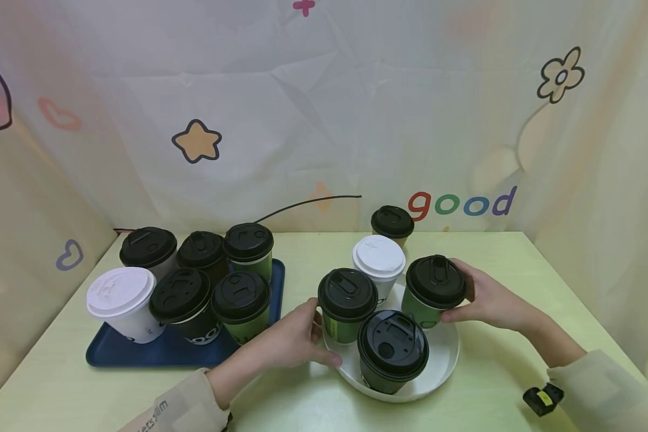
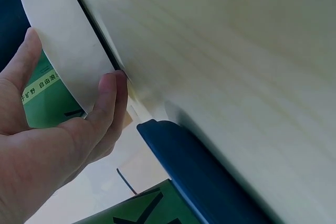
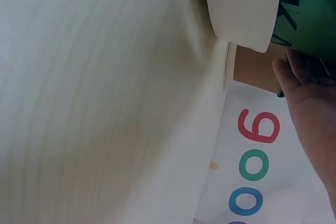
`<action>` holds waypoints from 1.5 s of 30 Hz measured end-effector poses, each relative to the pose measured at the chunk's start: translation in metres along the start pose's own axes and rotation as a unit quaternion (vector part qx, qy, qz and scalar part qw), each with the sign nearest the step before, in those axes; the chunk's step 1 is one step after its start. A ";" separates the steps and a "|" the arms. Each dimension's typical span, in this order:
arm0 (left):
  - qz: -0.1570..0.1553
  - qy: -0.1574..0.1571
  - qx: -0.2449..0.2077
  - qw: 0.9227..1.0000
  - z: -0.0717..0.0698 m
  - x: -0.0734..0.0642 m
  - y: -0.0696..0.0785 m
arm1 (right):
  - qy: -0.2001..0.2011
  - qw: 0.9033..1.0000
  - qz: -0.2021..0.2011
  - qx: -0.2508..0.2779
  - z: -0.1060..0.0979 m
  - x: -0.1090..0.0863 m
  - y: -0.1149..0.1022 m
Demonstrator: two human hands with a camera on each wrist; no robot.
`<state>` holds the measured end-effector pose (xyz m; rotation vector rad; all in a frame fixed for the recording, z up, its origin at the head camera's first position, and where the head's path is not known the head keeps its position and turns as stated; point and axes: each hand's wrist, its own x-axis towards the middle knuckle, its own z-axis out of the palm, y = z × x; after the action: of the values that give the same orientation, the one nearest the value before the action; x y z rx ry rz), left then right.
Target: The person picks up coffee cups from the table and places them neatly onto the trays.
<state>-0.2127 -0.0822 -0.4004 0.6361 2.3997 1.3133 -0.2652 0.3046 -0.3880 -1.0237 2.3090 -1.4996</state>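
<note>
My left hand [image 1: 297, 339] is at the left edge of a round white plate [image 1: 444, 360]. In the left wrist view its thumb lies on the rim and its fingertips hold the outer wall low down. On the plate's right side, my right hand [image 1: 486, 300] grips a green paper cup [image 1: 418, 309] with a black lid, thumb in front and fingers partly hidden behind. Also on the plate are another green cup [image 1: 340, 327], close to my left fingers, a black-lidded cup [image 1: 391, 360] at the front and a white cup [image 1: 379, 264] at the back.
A blue tray [image 1: 135, 354] at the left bears several lidded cups, one of them a white cup [image 1: 126, 306]. Behind the plate stands a brown cup [image 1: 393, 223] with a black lid. A printed curtain [image 1: 313, 132] rises behind the table [image 1: 497, 372].
</note>
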 end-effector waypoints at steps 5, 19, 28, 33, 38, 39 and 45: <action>-0.002 0.003 0.002 1.000 0.000 0.000 0.000 | 0.009 1.000 0.020 -0.004 0.001 0.002 0.004; -0.008 0.007 0.000 1.000 0.000 -0.001 -0.001 | -0.042 0.999 0.026 0.023 -0.008 0.004 0.011; -0.023 0.013 0.006 1.000 -0.003 -0.002 -0.003 | -0.036 0.993 0.116 -0.014 -0.037 0.017 0.018; -0.015 0.011 0.005 1.000 -0.001 -0.002 -0.004 | 0.054 0.985 0.152 -0.061 -0.045 0.036 0.023; -0.006 0.009 0.001 1.000 0.001 -0.002 -0.004 | 0.077 0.981 0.151 -0.097 -0.051 0.057 0.026; -0.005 0.009 0.002 1.000 0.002 -0.002 -0.003 | 0.080 0.980 0.151 -0.100 -0.052 0.061 0.027; -0.006 0.005 0.015 1.000 0.000 -0.002 0.000 | 0.092 0.978 0.143 -0.116 -0.052 0.081 0.030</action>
<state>-0.2115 -0.0833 -0.4004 0.6231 2.4307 1.2805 -0.3654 0.2972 -0.3741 -0.5813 2.6735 -1.2823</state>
